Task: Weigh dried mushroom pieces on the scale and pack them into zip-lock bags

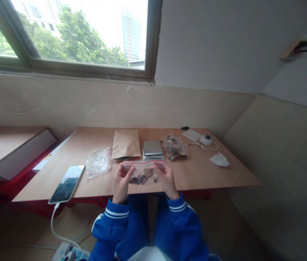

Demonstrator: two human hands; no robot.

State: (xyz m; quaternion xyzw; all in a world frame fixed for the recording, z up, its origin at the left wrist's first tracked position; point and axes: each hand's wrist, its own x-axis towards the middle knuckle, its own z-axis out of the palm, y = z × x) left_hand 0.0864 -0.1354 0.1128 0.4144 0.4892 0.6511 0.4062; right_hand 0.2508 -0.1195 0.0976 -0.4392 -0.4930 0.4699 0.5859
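A clear zip-lock bag [144, 174] with a red seal strip hangs between my two hands, near the table's front edge. Dark and pale brown pieces lie inside it; their kind is too small to tell. My left hand [122, 181] pinches the bag's upper left corner, thumb on the near side. At the upper right corner, my right hand [167, 177] grips it in the same way. Just beyond the bag stands a small digital scale [152, 148] with a silver plate. Right of the scale lie filled zip-lock bags [175, 151] with similar pieces.
A brown paper pouch [126, 143] and clear plastic bags [98, 162] lie left of the scale. A phone [66, 183] on a charging cable rests at the left edge. On the right are a white camera [206, 139], crumpled tissue [219, 160] and a green-handled tool [185, 128].
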